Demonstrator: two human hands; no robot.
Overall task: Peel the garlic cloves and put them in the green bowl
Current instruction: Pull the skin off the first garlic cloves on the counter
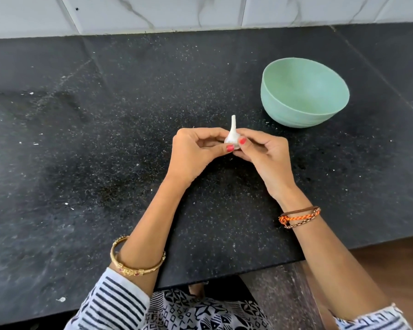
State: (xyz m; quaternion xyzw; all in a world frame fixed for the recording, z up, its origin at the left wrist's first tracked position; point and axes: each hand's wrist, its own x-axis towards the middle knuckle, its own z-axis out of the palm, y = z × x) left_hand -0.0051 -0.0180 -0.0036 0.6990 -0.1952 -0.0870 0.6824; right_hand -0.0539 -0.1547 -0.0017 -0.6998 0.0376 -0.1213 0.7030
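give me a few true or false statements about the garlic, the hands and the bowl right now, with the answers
1. Both hands hold the garlic bulb together. True: the left hand and the right hand both pinch it above the counter.
2. The green bowl already holds peeled cloves. False: nothing shows inside it.
3. The bowl stands to the right of the hands, farther from the person. True.
4. The garlic lies on the counter untouched. False: it is held in both hands, stem pointing away from the person.
5. The gold bangle is on the right wrist. False: it is on the left forearm; the right wrist wears woven bands.
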